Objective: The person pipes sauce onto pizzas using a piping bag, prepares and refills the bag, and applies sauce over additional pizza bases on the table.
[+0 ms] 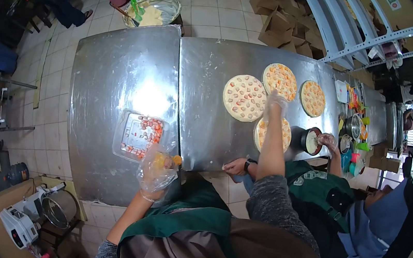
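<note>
My left hand (157, 168), in a clear plastic glove, is curled round orange topping pieces beside a clear tray (119, 137) of red and pale chunks. My right hand (276, 103), also gloved, reaches over the lower edge of a round flat dough base (280, 79) with orange pieces on it; its fingers look pinched, and what they hold is too small to name. To its left lies a base with reddish chunks (244, 98). Another topped base (282, 135) is partly hidden under my right forearm, and a smaller one (312, 98) lies to the right.
At my right a co-worker's gloved hand (326, 140) is at a dark bowl (311, 141) of white contents; their other hand (235, 168) rests at the edge of the metal table (201, 128). Bowls and bottles stand far right. A large foil-lined tub (169, 8) is behind the table.
</note>
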`<action>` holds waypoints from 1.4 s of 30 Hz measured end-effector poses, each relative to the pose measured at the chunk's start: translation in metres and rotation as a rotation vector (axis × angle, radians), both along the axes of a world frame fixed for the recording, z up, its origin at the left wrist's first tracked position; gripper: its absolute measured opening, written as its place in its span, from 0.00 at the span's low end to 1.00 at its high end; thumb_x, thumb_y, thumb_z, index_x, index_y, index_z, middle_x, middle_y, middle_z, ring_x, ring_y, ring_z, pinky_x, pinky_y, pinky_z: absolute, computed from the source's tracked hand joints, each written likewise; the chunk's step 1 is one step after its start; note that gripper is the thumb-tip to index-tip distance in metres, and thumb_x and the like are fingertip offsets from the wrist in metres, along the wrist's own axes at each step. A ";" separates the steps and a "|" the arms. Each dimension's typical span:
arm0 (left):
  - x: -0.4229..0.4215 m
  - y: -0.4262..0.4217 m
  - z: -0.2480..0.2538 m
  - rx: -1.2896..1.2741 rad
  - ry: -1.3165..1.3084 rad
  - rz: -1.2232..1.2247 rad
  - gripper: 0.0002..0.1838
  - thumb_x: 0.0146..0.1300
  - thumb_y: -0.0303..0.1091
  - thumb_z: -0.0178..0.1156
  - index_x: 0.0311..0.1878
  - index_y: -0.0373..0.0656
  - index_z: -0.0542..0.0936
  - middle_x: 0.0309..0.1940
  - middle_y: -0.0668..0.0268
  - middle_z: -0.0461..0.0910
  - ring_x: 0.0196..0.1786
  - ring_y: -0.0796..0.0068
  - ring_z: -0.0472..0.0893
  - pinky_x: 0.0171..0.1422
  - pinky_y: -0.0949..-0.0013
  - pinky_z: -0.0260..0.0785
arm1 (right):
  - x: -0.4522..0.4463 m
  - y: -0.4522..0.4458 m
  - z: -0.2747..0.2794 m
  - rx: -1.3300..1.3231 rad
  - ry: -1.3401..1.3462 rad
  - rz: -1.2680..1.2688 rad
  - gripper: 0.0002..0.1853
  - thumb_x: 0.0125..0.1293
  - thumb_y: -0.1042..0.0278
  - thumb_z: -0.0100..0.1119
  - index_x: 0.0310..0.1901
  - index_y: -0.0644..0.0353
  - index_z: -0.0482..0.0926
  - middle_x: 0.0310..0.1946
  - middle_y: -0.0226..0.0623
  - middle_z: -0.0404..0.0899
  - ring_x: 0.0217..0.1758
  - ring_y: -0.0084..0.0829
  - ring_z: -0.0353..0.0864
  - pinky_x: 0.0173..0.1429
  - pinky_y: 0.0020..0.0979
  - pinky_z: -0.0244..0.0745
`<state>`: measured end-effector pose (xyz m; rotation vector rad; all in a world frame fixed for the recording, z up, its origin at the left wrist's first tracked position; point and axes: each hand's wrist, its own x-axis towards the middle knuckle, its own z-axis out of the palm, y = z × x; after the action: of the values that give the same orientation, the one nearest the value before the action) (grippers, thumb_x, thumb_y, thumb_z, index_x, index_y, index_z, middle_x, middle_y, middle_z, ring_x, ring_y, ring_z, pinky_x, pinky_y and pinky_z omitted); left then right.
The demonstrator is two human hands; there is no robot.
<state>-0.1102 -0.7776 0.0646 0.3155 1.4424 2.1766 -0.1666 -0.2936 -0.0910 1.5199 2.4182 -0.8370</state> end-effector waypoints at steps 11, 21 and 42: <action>-0.011 0.035 0.021 -0.554 0.128 0.068 0.15 0.69 0.43 0.46 0.30 0.43 0.66 0.23 0.68 0.64 0.27 0.77 0.65 0.33 0.74 0.59 | -0.010 0.049 -0.040 -0.544 0.333 -0.438 0.47 0.61 0.27 0.31 0.66 0.66 0.57 0.62 0.49 0.63 0.62 0.40 0.66 0.64 0.34 0.60; -0.022 0.039 0.006 -0.663 0.665 0.018 0.06 0.56 0.36 0.54 0.31 0.46 0.77 0.29 0.62 0.75 0.41 0.60 0.75 0.55 0.53 0.60 | 0.018 -0.111 0.063 -0.516 -0.102 -0.224 0.40 0.60 0.26 0.34 0.25 0.61 0.78 0.14 0.33 0.73 0.18 0.29 0.74 0.21 0.25 0.61; 0.008 0.078 -0.005 -0.938 1.032 0.201 0.09 0.48 0.39 0.61 0.34 0.51 0.76 0.55 0.73 0.71 0.63 0.70 0.65 0.65 0.54 0.43 | 0.049 -0.244 0.096 -1.225 0.486 0.060 0.11 0.63 0.64 0.44 0.34 0.64 0.73 0.29 0.42 0.77 0.34 0.32 0.79 0.39 0.28 0.74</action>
<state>-0.1026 -0.6998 0.0591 1.0301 2.9211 1.1604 -0.1171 -0.5380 0.0054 0.7619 1.4503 -2.2460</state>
